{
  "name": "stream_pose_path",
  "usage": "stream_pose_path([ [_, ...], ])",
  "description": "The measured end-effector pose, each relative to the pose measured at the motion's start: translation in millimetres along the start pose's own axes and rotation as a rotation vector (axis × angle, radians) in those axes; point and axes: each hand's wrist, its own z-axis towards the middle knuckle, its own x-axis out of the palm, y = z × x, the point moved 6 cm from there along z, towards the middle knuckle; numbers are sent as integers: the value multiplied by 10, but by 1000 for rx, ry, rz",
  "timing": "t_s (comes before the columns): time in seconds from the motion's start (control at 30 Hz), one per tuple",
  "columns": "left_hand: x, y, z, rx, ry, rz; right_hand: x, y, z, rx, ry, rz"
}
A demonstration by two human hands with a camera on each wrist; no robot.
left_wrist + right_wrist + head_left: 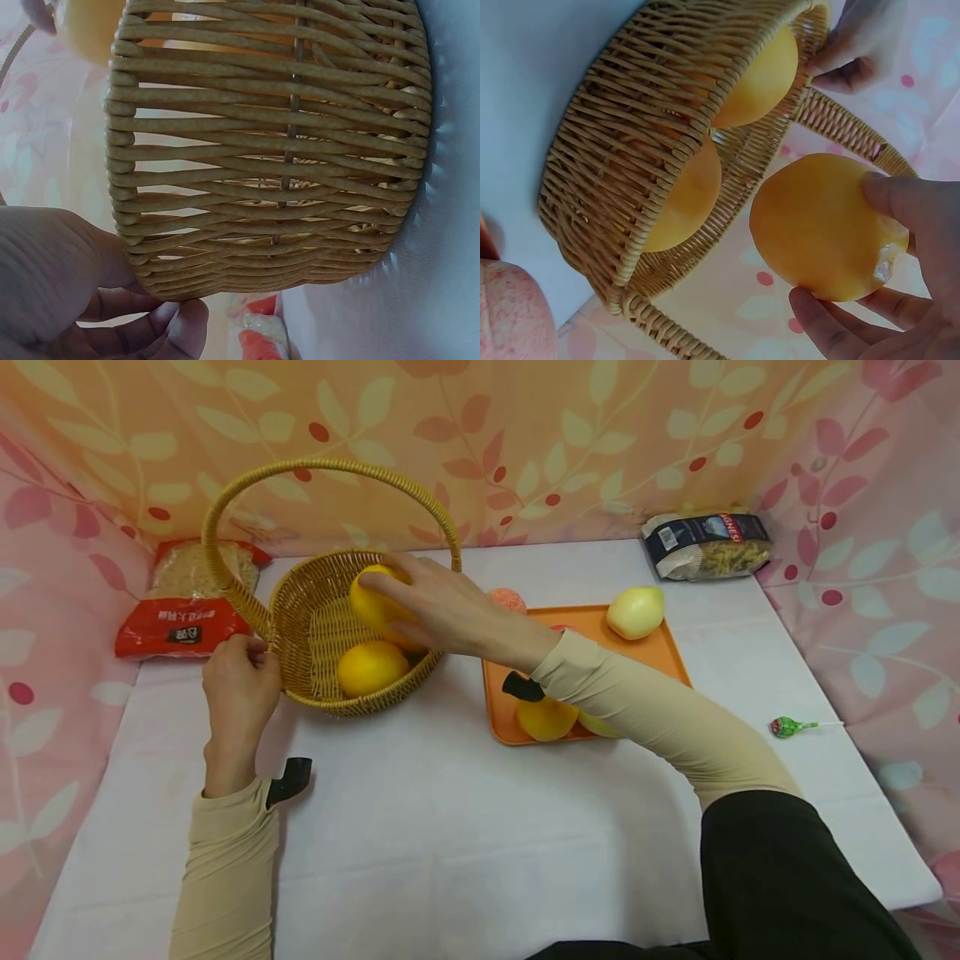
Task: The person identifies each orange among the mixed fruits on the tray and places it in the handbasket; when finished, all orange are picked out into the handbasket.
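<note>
The white-clothed table (450, 827) is laid with a wicker basket (296, 618), orange tray (660, 652), far-left-corner red packet (176, 618), far-right-corner pasta bag (708, 545) and, near the right edge, a lollipop (787, 727).

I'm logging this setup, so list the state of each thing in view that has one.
Basket: upright, handle raised, two yellow fruits inside.
Left hand: grips the basket's rim.
Right hand: holds another yellow fruit.
Held fruit: lifted over the basket.
Orange tray: flat, bearing fruit, partly hidden.
Red bag: lying down, filled; seal unclear.
Dark-labelled bag: lying down, filled; seal unclear.
Lollipop: lying down.
</note>
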Motion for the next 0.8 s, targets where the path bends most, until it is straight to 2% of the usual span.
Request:
stream_pose_path([
  [0.43,9,30,-4,-26,28,2,240,52,375,39,64,-125],
  [0.8,6,8,3,-2,3,5,456,71,538,40,90,-93],
])
